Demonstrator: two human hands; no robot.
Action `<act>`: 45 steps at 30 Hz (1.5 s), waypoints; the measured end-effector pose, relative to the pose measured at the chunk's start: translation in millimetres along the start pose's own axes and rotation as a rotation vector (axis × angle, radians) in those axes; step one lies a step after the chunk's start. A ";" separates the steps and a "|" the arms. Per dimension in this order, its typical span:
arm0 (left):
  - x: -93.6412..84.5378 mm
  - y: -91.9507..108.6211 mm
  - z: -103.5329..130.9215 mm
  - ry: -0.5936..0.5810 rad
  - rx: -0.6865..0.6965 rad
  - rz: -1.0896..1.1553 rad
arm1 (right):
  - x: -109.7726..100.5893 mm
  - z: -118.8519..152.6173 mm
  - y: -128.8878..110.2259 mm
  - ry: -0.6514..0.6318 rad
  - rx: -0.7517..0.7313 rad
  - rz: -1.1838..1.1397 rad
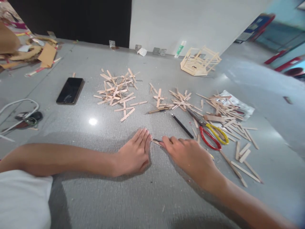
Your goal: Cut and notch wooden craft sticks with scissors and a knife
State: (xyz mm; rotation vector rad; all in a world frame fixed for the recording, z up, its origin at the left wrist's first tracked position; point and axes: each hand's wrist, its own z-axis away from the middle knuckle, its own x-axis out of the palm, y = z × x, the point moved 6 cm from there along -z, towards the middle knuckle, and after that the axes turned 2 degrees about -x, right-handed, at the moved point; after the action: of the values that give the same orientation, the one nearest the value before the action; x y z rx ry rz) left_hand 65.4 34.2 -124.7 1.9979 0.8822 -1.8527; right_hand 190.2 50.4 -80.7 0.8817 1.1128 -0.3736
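My left hand (134, 152) is closed, its fingers pressed together and down at the end of a small wooden stick (156, 143) on the grey surface. My right hand (187, 152) is wrapped around a cutter knife (157, 140), whose dark blade lies along that stick; its handle is mostly hidden under my palm. Beyond my right hand lie a black pen-like tool (182, 126) and scissors (211, 136) with one red and one yellow handle loop. A thin pointed tool (158, 110) lies among the sticks farther back.
Piles of wooden sticks (116, 90) lie behind my hands, with more sticks (228, 111) to the right. At the back stands a stick-built frame (200, 62) beside a green-labelled tube (180, 49). A phone (70, 91), a white cable (19, 101) and cardboard scraps (47, 55) are leftward.
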 end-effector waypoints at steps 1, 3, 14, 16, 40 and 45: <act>0.2 0.0 0.0 0.001 -0.003 -0.002 | -0.8 -0.4 -0.3 -0.012 -0.004 -0.001; 1.0 0.2 0.0 -0.009 -0.007 -0.002 | -2.3 -1.4 -1.0 -0.031 -0.010 0.007; -1.3 0.2 -2.7 -0.027 0.029 -0.053 | -8.8 -6.0 -3.2 -0.041 -0.014 0.042; -2.2 1.4 -4.4 -0.056 0.054 -0.084 | -6.8 -6.8 -4.3 -0.026 -0.032 0.047; -6.3 3.8 -9.6 -0.146 0.048 -0.098 | -5.2 -3.5 -4.5 0.023 -0.145 0.107; -5.3 3.7 -8.8 -0.132 0.031 -0.087 | -0.6 -2.2 -5.7 0.028 -0.145 0.083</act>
State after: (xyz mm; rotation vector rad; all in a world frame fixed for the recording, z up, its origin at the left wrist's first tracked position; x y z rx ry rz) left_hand 74.7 35.1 -119.1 1.8570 0.9206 -2.0313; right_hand 184.9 48.4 -83.0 0.8040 1.1111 -0.2092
